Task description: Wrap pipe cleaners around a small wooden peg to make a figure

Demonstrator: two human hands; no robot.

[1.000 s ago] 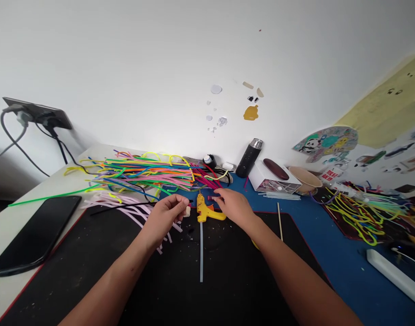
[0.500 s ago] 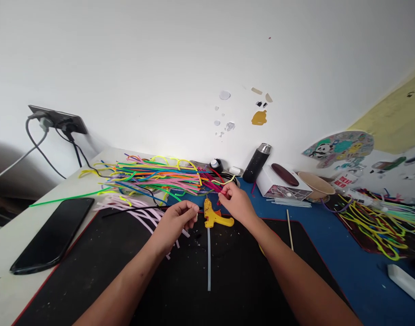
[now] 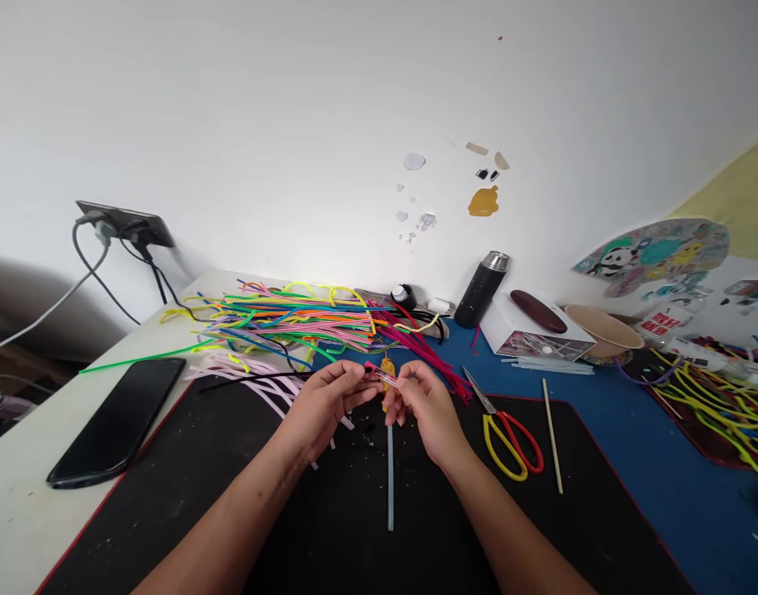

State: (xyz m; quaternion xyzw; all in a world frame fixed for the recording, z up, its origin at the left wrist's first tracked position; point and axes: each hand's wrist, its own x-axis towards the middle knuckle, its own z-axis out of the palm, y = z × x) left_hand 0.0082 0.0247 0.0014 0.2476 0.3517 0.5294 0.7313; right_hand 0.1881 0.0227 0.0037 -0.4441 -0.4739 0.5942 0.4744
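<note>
My left hand point(image 3: 326, 405) and my right hand point(image 3: 425, 406) meet over the black mat point(image 3: 168, 487), both pinching a short pink pipe cleaner piece point(image 3: 382, 377) held between them. Just behind and under my fingers lies a yellow glue gun point(image 3: 388, 368), mostly hidden, with a clear glue stick point(image 3: 390, 475) trailing from it toward me. A big pile of coloured pipe cleaners point(image 3: 292, 318) lies beyond my hands, and pale pink ones point(image 3: 255, 376) spread to the left.
Red-and-yellow scissors point(image 3: 508, 434) and a thin wooden stick point(image 3: 552, 446) lie right of my hands. A black phone point(image 3: 121, 417) rests far left. A black flask point(image 3: 481, 289), a white box point(image 3: 533, 330), a bowl point(image 3: 602, 330) and more pipe cleaners point(image 3: 719, 397) stand at the back right.
My right hand drew back from the pile with a pink piece and came together with my left hand. The scissors came into sight as my right arm moved. The view shifted slightly.
</note>
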